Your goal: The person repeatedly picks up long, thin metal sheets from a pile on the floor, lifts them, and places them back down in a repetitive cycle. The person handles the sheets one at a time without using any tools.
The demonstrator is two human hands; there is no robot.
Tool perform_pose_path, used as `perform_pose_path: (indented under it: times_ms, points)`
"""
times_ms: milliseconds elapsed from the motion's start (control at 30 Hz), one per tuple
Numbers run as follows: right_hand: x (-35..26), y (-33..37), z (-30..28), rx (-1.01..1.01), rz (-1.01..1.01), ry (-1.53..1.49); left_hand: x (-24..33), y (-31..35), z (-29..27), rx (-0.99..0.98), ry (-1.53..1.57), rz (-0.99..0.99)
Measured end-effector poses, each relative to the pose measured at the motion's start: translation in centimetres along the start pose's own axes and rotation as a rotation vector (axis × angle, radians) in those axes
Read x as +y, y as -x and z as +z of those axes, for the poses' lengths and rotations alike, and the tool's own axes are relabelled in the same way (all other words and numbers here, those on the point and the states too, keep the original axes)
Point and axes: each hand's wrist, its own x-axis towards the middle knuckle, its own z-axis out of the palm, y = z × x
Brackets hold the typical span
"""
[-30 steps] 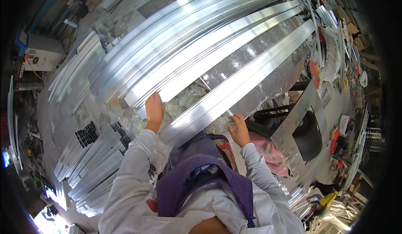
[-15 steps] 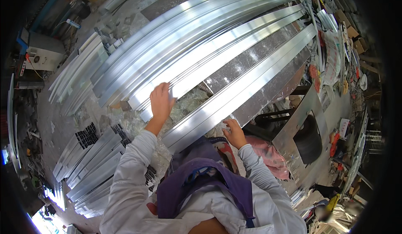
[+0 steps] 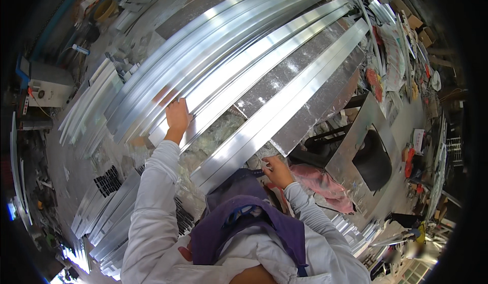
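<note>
Long silvery aluminium profiles (image 3: 223, 55) lie side by side, running from near left to far right. My left hand (image 3: 178, 117) rests at the near end of a bright, flat profile (image 3: 208, 103), its fingers bent over the edge. A separate wide profile (image 3: 274, 121) lies in front of me, its near end close to my dark purple apron (image 3: 223, 187). To the right of that end is my right hand (image 3: 277, 170), fingers loosely bent and apart, nothing visible in them. Its fingertips are near a dark strap at the apron.
Dark boards (image 3: 295, 75) lie beneath the profiles. On the right stand a metal sheet with a cut-out (image 3: 356, 136) and a pink cloth (image 3: 325, 187). Bundled profiles (image 3: 112, 202) lie at the near left, and a grey machine box (image 3: 51, 83) stands at the far left.
My left hand has moved left across the profiles, its fingers now bent over an edge. The right hand has drawn back slightly towards my apron. The whole view has shifted a little.
</note>
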Motion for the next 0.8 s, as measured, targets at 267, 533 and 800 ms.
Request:
perform_pose_path:
  times_ms: [267,533,800]
  points:
    - [4.0,-5.5,-3.5,-0.002,0.225,-0.552,4.5,8.6,-10.2,0.083,0.145,0.172]
    - [-0.2,-19.1,-15.2,0.18,0.04,-1.559,15.7,20.3,-10.1,0.075,0.309,0.175]
    - [2.8,-15.9,-11.4,0.247,-0.009,-1.648,17.6,28.7,-8.8,0.136,0.33,0.12]
